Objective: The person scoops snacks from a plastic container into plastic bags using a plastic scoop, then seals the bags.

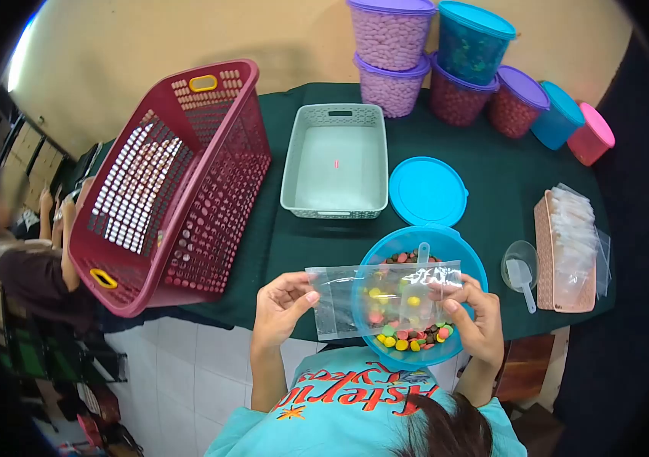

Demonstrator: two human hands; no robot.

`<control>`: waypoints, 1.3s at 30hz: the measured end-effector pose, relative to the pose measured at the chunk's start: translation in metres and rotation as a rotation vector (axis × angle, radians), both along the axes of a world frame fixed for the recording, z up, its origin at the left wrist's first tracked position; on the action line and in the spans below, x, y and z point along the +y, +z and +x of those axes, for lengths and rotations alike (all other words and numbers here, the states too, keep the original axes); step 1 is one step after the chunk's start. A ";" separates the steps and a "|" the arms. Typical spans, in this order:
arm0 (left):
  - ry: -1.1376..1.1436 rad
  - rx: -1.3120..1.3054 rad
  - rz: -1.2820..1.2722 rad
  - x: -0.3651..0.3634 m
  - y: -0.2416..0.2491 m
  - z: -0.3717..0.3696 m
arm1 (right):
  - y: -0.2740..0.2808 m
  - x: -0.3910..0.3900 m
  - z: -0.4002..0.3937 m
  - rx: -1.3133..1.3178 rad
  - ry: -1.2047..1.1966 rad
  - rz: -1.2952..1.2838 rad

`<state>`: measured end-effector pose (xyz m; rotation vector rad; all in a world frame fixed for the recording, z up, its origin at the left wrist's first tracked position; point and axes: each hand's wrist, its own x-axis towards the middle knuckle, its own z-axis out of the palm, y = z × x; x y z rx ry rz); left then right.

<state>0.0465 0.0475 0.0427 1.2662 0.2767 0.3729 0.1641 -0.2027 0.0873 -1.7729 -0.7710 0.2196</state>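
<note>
A clear plastic bag (336,305) is stretched sideways between my two hands, flat and see-through. My left hand (285,305) pinches its left end between thumb and fingers. At the other end, my right hand (477,316) grips the bag with thumb and fingers closed. Directly beneath the bag stands a blue tub (471,263) holding round candies (408,340) in yellow, pink, green and brown. The pale handle of a scoop (423,251) rises from the candies; its lower part shows only through the plastic.
A maroon laundry basket (210,206) stands left, beside a grey-green tray (336,164). A blue lid (428,191) lies behind the tub. Right are a small bowl with a scoop (522,278) and a pink basket of plastic bags (572,244). Lidded tubs (458,91) line the back. Another person (35,266) is far left.
</note>
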 end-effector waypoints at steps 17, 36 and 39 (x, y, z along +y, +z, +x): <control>-0.342 -0.213 1.157 -0.025 0.027 0.014 | 0.015 0.063 -0.072 0.035 -0.135 -0.168; 0.079 -0.157 0.628 -0.035 -0.018 -0.034 | -0.045 0.037 0.063 -0.813 0.566 -0.901; 0.112 -0.113 0.611 -0.050 -0.017 -0.039 | -0.029 0.033 0.069 -0.876 0.705 -1.133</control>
